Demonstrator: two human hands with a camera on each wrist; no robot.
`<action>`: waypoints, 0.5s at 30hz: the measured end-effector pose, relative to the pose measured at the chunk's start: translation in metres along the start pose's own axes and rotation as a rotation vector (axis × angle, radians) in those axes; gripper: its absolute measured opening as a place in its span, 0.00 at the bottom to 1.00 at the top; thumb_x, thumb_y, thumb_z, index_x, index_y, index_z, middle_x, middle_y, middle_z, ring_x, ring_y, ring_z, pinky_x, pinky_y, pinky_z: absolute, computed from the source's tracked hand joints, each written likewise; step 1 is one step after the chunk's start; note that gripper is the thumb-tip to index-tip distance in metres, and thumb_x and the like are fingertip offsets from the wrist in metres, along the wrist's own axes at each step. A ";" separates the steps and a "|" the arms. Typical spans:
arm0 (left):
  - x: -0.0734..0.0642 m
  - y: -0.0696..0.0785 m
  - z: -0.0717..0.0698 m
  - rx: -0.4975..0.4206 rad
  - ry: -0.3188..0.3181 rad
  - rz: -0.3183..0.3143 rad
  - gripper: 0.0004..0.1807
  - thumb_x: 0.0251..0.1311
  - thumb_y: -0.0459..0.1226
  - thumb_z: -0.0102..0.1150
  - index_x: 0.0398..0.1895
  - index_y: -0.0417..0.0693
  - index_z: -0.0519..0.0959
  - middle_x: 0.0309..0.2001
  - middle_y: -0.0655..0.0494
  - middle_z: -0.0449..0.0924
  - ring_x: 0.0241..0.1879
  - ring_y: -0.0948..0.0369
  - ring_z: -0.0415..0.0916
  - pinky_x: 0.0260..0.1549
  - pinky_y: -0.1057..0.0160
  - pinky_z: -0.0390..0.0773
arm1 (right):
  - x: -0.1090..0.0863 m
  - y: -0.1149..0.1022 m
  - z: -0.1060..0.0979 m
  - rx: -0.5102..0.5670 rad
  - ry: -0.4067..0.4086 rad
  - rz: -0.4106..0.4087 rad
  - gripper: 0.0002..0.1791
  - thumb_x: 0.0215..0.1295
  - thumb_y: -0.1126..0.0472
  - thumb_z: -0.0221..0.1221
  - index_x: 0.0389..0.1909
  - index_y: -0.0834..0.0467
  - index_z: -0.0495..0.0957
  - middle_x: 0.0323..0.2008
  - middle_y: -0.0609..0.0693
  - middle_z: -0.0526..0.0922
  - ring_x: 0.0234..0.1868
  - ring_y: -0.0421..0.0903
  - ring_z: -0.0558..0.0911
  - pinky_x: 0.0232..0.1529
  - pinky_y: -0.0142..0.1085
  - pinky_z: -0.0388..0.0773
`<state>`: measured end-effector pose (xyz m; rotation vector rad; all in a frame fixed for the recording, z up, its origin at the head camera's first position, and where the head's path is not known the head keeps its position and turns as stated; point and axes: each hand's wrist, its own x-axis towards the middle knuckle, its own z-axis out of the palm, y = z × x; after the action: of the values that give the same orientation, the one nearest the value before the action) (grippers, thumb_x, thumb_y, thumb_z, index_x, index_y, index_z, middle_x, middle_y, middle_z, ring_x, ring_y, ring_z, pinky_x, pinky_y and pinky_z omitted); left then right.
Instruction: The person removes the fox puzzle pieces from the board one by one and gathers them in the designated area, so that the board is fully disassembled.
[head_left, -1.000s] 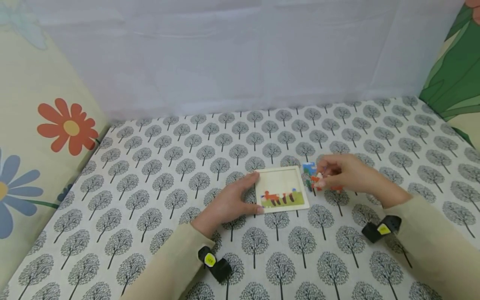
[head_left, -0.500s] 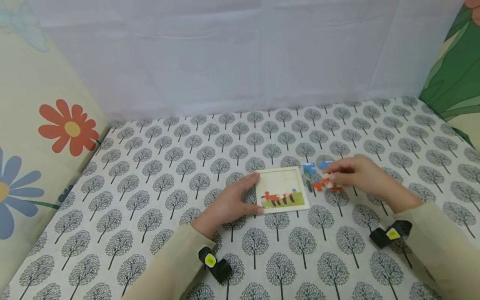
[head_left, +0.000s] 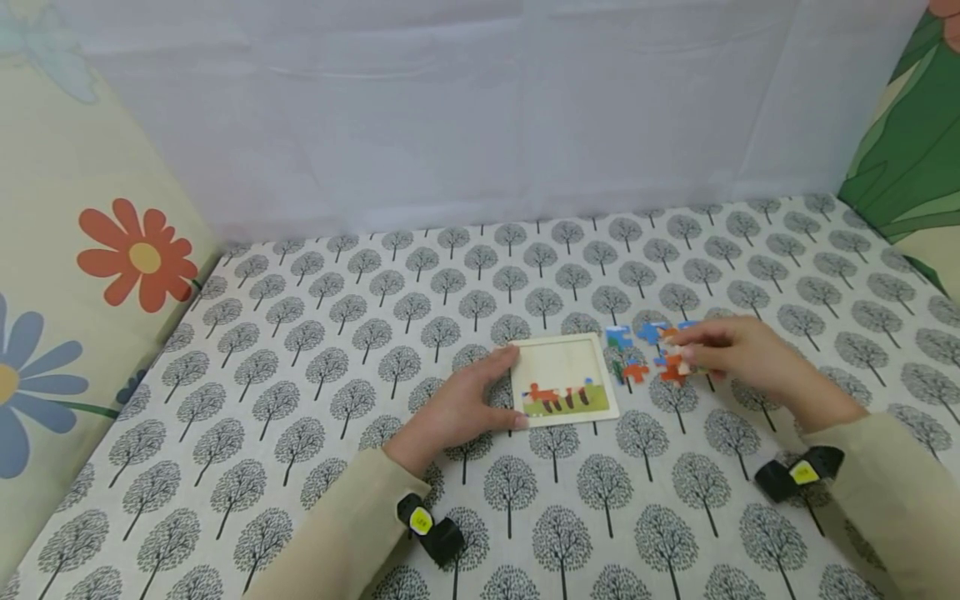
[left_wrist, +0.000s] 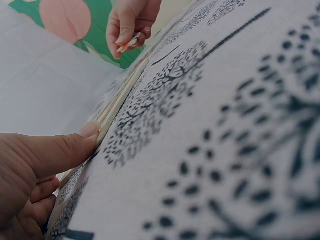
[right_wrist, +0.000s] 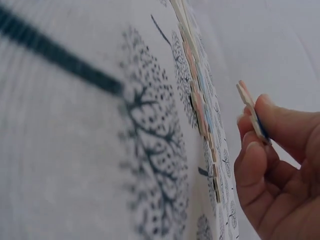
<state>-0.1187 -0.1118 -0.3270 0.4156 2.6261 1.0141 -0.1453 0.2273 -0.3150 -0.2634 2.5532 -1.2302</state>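
Wooden jigsaw piece [right_wrist: 256, 120] pinched in your right hand [head_left: 753, 357], check its orientation while your left hand [head_left: 461, 402] grips the puzzle tray [head_left: 558, 362].

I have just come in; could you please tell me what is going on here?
Someone is working on a puzzle frame: its lower part is filled, its upper part bare. The left hand holds its left edge. The right hand pinches a puzzle piece above the tablecloth, near loose pieces lying to the frame's right.

The tablecloth [head_left: 555, 467] is white with dark trees, the frame [head_left: 605, 375] cream, the puzzle pieces [head_left: 635, 372] mainly orange and blue.
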 end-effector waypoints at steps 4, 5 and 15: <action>0.000 0.000 0.000 -0.002 -0.001 0.001 0.50 0.43 0.42 0.71 0.71 0.50 0.54 0.72 0.60 0.50 0.71 0.58 0.46 0.69 0.56 0.46 | -0.001 0.003 -0.002 -0.027 0.018 0.025 0.20 0.67 0.54 0.53 0.54 0.62 0.74 0.30 0.52 0.77 0.23 0.41 0.71 0.22 0.33 0.72; 0.000 0.000 0.001 -0.001 0.000 0.000 0.50 0.43 0.42 0.71 0.71 0.51 0.54 0.72 0.60 0.50 0.71 0.58 0.46 0.69 0.56 0.46 | -0.001 0.004 -0.003 -0.036 0.021 0.028 0.21 0.67 0.54 0.53 0.55 0.62 0.73 0.31 0.52 0.77 0.24 0.42 0.72 0.23 0.33 0.73; -0.001 0.001 -0.001 0.013 0.001 -0.009 0.51 0.43 0.43 0.71 0.71 0.52 0.54 0.72 0.60 0.49 0.71 0.58 0.46 0.69 0.56 0.46 | 0.000 0.014 -0.007 -0.027 0.047 0.130 0.21 0.65 0.53 0.55 0.52 0.63 0.72 0.36 0.52 0.80 0.29 0.44 0.78 0.32 0.37 0.78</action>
<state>-0.1180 -0.1115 -0.3254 0.4064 2.6340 0.9956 -0.1479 0.2409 -0.3217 -0.0726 2.5830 -1.1678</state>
